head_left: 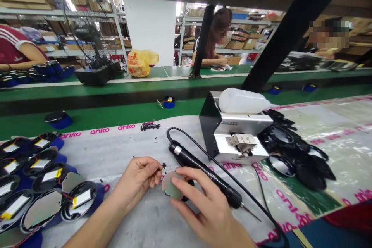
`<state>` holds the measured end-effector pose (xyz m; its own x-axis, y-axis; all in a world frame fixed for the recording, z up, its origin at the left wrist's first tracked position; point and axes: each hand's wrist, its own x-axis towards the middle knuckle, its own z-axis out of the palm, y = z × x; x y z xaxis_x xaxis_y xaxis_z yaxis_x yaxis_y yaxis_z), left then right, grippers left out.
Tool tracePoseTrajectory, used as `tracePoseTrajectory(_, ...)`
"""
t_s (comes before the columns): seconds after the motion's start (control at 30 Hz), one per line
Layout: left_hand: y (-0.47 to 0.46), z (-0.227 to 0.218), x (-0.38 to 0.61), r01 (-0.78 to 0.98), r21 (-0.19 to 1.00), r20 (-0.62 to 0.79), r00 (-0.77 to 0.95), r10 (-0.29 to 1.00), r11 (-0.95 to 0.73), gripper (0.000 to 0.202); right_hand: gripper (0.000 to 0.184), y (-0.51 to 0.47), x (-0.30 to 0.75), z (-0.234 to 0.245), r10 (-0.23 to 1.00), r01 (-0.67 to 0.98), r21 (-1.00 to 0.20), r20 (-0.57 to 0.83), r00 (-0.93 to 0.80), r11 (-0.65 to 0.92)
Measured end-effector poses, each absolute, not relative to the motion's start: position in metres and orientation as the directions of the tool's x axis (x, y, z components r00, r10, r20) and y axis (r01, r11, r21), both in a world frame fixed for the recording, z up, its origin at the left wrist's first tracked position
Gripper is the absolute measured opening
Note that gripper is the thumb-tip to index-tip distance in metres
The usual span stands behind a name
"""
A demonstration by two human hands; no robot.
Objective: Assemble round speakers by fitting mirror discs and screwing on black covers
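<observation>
My left hand (142,174) is closed in a pinch, with a small black part (164,165) at its fingertips. Between the thumb and fingers of my right hand (205,203) is a thin, pale grey-green round plate (172,186), tilted beside the left fingertips. Something dark under the plate is mostly covered by my right fingers. Just beyond that hand, a black electric screwdriver (206,174) lies slantwise, its long bit pointing to the lower right.
Blue round housings (83,199) with batteries and wires crowd the left. Behind the screwdriver stands a silver-and-black machine (241,133) with a white bottle (244,100) on top. Black round covers (293,151) are piled at right. Small black parts (150,125) lie mid-table. People sit across the green bench (174,71).
</observation>
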<state>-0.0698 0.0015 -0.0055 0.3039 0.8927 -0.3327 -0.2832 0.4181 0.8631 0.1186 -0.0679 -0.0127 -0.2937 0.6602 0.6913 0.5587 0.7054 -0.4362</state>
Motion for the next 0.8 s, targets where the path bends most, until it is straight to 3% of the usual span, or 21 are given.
tracePoseTrajectory(0.23, -0.0074, -0.0079, -0.0639, -0.308, 0.835, -0.371, 0.297, 0.880, 0.456, 0.061, 0.027, -0.0680, 0.1116, -0.0099, 0.621, 0.598, -0.331, 0.688, -0.375, 0.729)
tracePoseTrajectory(0.8, -0.0068, -0.0093, -0.0679, -0.167, 0.921, -0.294, 0.295, 0.909, 0.352, 0.053, 0.032, -0.0704, 0.1162, -0.0123, 0.658, 0.587, -0.380, 0.650, -0.381, 0.715)
